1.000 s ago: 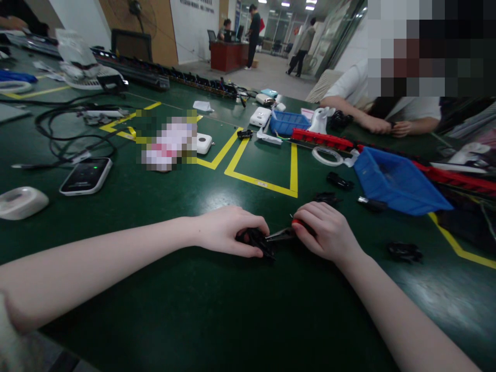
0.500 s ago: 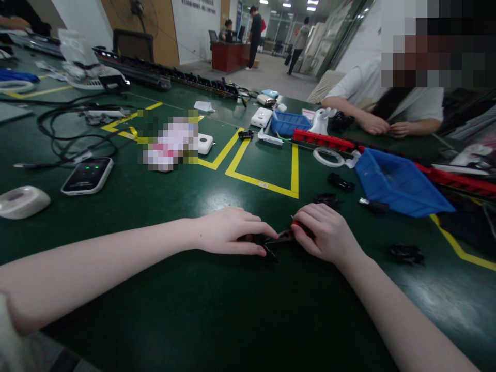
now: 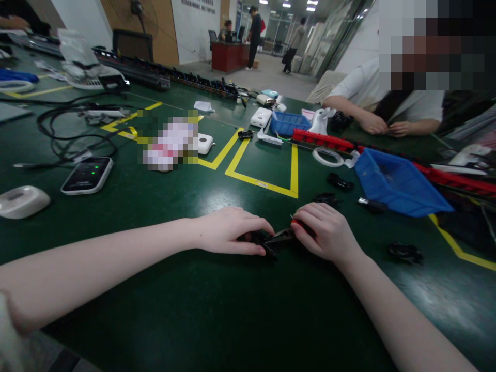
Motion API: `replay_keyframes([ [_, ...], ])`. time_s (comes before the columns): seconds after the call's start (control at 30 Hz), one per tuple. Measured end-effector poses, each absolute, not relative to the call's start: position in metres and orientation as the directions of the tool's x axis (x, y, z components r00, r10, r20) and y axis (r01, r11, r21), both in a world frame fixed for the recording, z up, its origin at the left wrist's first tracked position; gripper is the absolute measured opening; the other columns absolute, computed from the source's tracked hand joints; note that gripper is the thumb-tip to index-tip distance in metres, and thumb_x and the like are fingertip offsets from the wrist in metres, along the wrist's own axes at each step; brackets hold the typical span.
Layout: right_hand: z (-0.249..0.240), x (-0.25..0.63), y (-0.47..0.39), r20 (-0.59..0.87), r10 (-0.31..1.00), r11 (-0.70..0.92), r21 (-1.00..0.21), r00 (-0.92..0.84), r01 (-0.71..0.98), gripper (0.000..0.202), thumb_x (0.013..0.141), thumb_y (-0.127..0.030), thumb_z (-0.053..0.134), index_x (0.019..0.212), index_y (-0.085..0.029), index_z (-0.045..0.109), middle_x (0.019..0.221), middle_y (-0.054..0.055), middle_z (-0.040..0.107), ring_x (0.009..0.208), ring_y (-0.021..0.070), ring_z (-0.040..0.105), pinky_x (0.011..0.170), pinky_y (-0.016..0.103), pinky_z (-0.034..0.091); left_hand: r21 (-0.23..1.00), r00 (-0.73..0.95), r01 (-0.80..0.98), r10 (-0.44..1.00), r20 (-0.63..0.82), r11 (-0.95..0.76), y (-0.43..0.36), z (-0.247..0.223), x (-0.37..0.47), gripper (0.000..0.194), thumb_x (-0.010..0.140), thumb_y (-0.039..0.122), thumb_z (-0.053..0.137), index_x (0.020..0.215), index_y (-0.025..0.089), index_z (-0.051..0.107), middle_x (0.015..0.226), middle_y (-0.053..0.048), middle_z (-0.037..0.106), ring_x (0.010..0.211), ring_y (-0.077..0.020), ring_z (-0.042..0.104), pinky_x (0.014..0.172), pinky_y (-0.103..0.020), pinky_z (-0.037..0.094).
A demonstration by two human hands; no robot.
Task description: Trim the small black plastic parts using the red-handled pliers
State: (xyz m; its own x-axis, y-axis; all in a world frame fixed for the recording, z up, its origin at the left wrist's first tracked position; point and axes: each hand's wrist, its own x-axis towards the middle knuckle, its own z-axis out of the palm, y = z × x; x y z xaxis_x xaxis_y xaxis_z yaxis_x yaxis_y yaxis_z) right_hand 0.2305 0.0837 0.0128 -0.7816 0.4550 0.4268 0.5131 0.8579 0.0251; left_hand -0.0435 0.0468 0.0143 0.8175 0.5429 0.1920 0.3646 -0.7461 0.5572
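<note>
My left hand (image 3: 228, 231) is closed around a small black part (image 3: 267, 248), thumb below and fingers over it. Much of that part is hidden under the fingers. My right hand (image 3: 325, 230) grips pliers (image 3: 282, 236), whose narrow metal jaws point left and meet the black part. A bit of red handle shows by the right fingertips; the rest lies hidden in the palm. Just beyond the right hand is a black bundle (image 3: 327, 199), partly covered by the knuckles. Another black bundle (image 3: 405, 253) lies to the right of my right forearm.
A blue bin (image 3: 403, 183) stands at the right, with a black cable piece (image 3: 372, 205) before it. Behind it runs a red strip (image 3: 321, 138). Yellow tape (image 3: 267, 187) marks the green table. A black-screened device (image 3: 88, 175) lies left. A person's hands (image 3: 382, 125) rest across the table.
My left fingers have shifted slightly on the black part, and the pliers' jaws have tilted a little. My right hand stays nearly in place. A person in the background has moved left.
</note>
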Motion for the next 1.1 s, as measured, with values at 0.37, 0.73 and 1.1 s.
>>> replay_keyframes([
  [0.37, 0.0119, 0.2321, 0.0839, 0.456, 0.435, 0.864, 0.031, -0.776, 0.502, 0.014, 0.093, -0.024, 0.053, 0.083, -0.019, 0.062, 0.08, 0.008, 0.067, 0.075, 0.0221, 0.063, 0.069, 0.037, 0.047, 0.559, 0.812, 0.384, 0.557, 0.174, -0.735, 0.0457, 0.0154, -0.0434, 0.034, 0.096, 0.043, 0.059, 0.119, 0.019, 0.059, 0.094, -0.004, 0.07, 0.08, -0.0181, 0.066, 0.069, -0.027, 0.044],
  [0.73, 0.0136, 0.2314, 0.0822, 0.485, 0.427, 0.871, 0.006, -0.763, 0.492, 0.013, 0.092, -0.022, 0.054, 0.085, -0.018, 0.064, 0.083, 0.009, 0.069, 0.077, 0.023, 0.065, 0.071, 0.038, 0.049, 0.552, 0.82, 0.375, 0.545, 0.179, -0.745, 0.0458, 0.0142, -0.0436, 0.032, 0.095, 0.044, 0.059, 0.113, 0.018, 0.06, 0.092, -0.003, 0.069, 0.079, -0.0173, 0.064, 0.07, -0.028, 0.043],
  [1.1, 0.0106, 0.2312, 0.0835, 0.493, 0.384, 0.882, 0.054, -0.781, 0.468, 0.011, 0.091, -0.021, 0.056, 0.085, -0.016, 0.064, 0.081, 0.009, 0.069, 0.076, 0.0229, 0.064, 0.07, 0.037, 0.049, 0.59, 0.812, 0.373, 0.56, 0.167, -0.716, 0.0457, 0.0156, -0.0441, 0.03, 0.094, 0.042, 0.062, 0.114, 0.019, 0.062, 0.093, -0.003, 0.07, 0.078, -0.0163, 0.064, 0.069, -0.026, 0.044],
])
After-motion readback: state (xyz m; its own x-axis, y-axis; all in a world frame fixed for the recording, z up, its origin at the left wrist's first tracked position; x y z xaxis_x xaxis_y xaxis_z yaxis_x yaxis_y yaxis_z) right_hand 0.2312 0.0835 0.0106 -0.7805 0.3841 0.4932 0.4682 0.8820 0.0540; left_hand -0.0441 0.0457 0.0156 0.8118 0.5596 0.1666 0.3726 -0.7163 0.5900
